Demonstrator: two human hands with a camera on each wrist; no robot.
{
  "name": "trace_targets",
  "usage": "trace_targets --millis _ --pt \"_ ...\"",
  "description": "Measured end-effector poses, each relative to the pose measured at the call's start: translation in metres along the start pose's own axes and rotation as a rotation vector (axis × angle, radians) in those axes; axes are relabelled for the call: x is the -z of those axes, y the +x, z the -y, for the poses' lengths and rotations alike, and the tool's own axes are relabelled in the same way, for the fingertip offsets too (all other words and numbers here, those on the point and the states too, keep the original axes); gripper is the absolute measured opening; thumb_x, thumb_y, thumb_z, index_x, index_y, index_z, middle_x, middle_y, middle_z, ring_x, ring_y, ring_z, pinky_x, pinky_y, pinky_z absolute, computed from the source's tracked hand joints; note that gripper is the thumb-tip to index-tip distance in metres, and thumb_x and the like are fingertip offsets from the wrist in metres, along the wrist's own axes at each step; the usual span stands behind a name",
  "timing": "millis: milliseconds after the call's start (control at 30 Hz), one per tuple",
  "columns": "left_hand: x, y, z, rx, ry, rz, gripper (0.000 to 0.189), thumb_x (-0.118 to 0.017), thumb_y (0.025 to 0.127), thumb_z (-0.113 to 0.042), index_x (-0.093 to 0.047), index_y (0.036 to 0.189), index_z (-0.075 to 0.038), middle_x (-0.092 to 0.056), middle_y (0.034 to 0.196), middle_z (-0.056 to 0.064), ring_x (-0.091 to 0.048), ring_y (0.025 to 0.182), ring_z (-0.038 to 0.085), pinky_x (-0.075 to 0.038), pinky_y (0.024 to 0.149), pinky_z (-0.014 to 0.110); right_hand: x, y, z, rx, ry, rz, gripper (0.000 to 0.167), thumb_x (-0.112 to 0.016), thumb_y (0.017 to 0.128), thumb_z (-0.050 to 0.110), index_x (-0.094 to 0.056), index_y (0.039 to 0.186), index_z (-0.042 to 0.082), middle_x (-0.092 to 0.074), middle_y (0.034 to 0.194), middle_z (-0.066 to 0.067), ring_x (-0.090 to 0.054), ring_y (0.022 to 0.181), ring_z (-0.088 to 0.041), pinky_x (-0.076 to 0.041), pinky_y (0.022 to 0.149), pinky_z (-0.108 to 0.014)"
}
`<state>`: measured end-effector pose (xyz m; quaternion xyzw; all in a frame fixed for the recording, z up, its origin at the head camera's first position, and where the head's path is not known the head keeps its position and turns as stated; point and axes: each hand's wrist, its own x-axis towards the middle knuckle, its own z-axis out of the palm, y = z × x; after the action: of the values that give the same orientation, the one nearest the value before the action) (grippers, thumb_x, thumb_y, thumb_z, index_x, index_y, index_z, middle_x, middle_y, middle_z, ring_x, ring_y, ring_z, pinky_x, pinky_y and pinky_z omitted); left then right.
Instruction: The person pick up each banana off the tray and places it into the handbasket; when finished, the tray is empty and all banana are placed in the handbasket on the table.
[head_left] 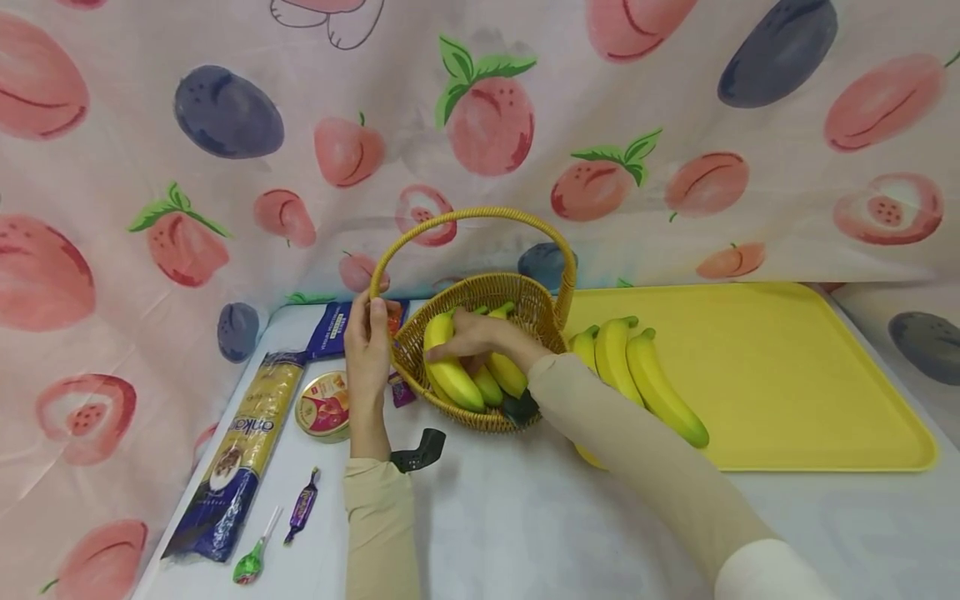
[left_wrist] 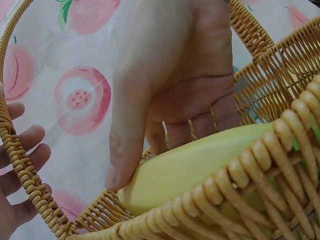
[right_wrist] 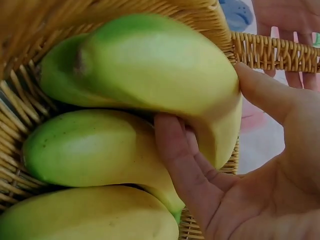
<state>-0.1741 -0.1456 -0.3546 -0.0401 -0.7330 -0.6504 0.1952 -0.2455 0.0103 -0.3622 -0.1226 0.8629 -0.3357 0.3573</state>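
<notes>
A wicker basket with a tall arched handle stands on the table with several bananas inside. My right hand reaches into it and holds the leftmost banana, thumb on one side and fingers on the other. The right wrist view shows that banana lying partly over another, beside more bananas. At the basket's left side my left hand holds the foot of the handle. In the left wrist view its fingers lie behind the handle, slightly spread.
Right of the basket, several bananas lie on a yellow tray. To the left are a pasta packet, a round tin, a blue package, a purple wrapped candy and a green lollipop. A printed cloth hangs behind.
</notes>
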Motion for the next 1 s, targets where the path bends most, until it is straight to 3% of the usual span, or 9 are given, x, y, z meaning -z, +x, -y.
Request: trace_targets --millis 133,267,367,500,667,733,900,1000 --pt "0.0 0.0 0.0 0.006 0.003 0.008 0.034 -0.038 0.102 -0.02 -0.05 0.13 -0.006 -0.055 0.106 0.027 -0.048 0.104 0.037 -0.035 0.079 0.028 -0.002 0.004 0.003 -0.006 0.015 0.009 0.107 -0.065 0.085 0.046 0.008 0.15 0.002 -0.039 0.141 -0.022 -0.066 0.083 -0.019 -0.056 0.074 -0.03" --pt "0.001 0.001 -0.001 0.006 0.01 0.006 0.033 -0.038 0.102 -0.02 -0.05 0.13 -0.005 -0.055 0.107 0.029 -0.05 0.104 0.034 -0.035 0.08 0.028 -0.005 0.007 0.008 0.021 -0.011 0.004 0.108 -0.065 0.084 0.047 0.008 0.15 0.002 -0.04 0.142 -0.022 -0.067 0.078 -0.018 -0.056 0.072 -0.03" --pt "0.001 0.001 -0.001 0.003 0.015 0.007 0.033 -0.038 0.103 -0.02 -0.05 0.129 -0.005 -0.06 0.1 0.012 -0.051 0.101 0.03 -0.035 0.079 0.028 -0.007 0.007 0.012 0.023 -0.032 0.002 0.109 -0.064 0.085 0.047 0.011 0.15 0.003 -0.036 0.146 -0.022 -0.068 0.076 -0.018 -0.056 0.071 -0.029" --pt "0.0 0.001 -0.001 0.009 0.04 -0.001 0.033 -0.037 0.103 -0.02 -0.051 0.13 -0.007 -0.057 0.093 -0.011 -0.048 0.09 0.015 -0.035 0.074 0.025 -0.007 0.006 0.011 0.037 -0.065 -0.013 0.108 -0.063 0.085 0.05 0.009 0.15 0.002 -0.035 0.147 -0.022 -0.067 0.088 -0.021 -0.055 0.073 -0.029" --pt "-0.001 0.001 0.0 0.0 0.044 -0.003 0.034 -0.037 0.103 -0.021 -0.051 0.13 -0.005 -0.058 0.102 0.018 -0.046 0.083 0.008 -0.035 0.072 0.023 -0.004 0.0 0.002 0.098 -0.074 -0.066 0.099 -0.061 0.085 0.053 -0.008 0.151 0.001 -0.037 0.146 -0.019 -0.057 0.109 -0.025 -0.049 0.091 -0.036" --pt "-0.001 0.001 0.0 -0.001 0.042 0.0 0.034 -0.037 0.103 -0.021 -0.051 0.13 -0.005 -0.056 0.107 0.026 -0.046 0.083 0.01 -0.034 0.071 0.024 -0.002 -0.003 -0.002 0.12 -0.072 -0.086 0.092 -0.058 0.087 0.053 -0.015 0.15 0.003 -0.042 0.142 -0.018 -0.056 0.105 -0.024 -0.047 0.093 -0.037" --pt "0.001 0.002 0.0 -0.006 0.021 0.001 0.034 -0.037 0.103 -0.021 -0.051 0.13 -0.005 -0.054 0.107 0.029 -0.05 0.096 0.028 -0.036 0.077 0.026 0.002 -0.011 -0.013 0.15 -0.052 -0.12 0.076 -0.054 0.092 0.046 -0.022 0.149 0.008 -0.056 0.123 -0.016 -0.059 0.089 -0.022 -0.048 0.086 -0.038" --pt "0.0 0.001 0.0 -0.013 0.005 -0.006 0.033 -0.038 0.102 -0.02 -0.051 0.129 -0.005 -0.054 0.106 0.03 -0.051 0.101 0.032 -0.037 0.081 0.029 0.005 -0.018 -0.02 0.168 -0.059 -0.161 0.07 -0.054 0.093 0.043 -0.025 0.148 0.01 -0.057 0.123 -0.011 -0.06 0.099 -0.02 -0.048 0.086 -0.036"
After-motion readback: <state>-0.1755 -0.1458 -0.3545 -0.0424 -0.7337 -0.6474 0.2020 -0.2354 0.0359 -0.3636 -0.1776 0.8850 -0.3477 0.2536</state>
